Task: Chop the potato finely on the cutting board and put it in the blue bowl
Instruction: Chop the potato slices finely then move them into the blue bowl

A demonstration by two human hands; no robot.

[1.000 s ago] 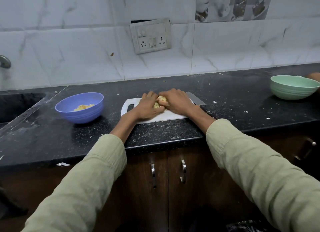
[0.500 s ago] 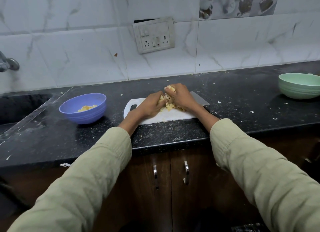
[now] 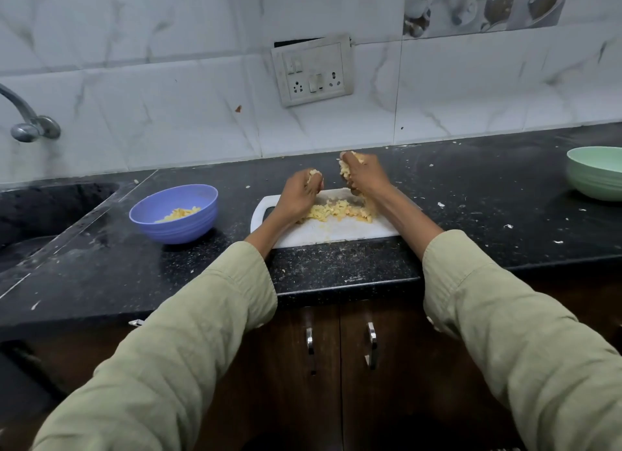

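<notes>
While both hands, left grip (image 3: 301, 195) and right grip (image 3: 365, 178), clutch yellow diced potato (image 3: 336, 211) above the white plastic cutting board (image 3: 336, 232), keep them cupped tight; round blue bowl (image 3: 173, 213) sits left of the left grip.

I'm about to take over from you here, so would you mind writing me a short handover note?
Left hand and right hand each grip a scoop of chopped potato, lifted above the cutting board.
More potato pieces lie on the board.
The blue bowl, to the left, already holds some.
Done: chopping, first transfer.
Left: carry both handfuls to the bowl, then the rest.
</notes>
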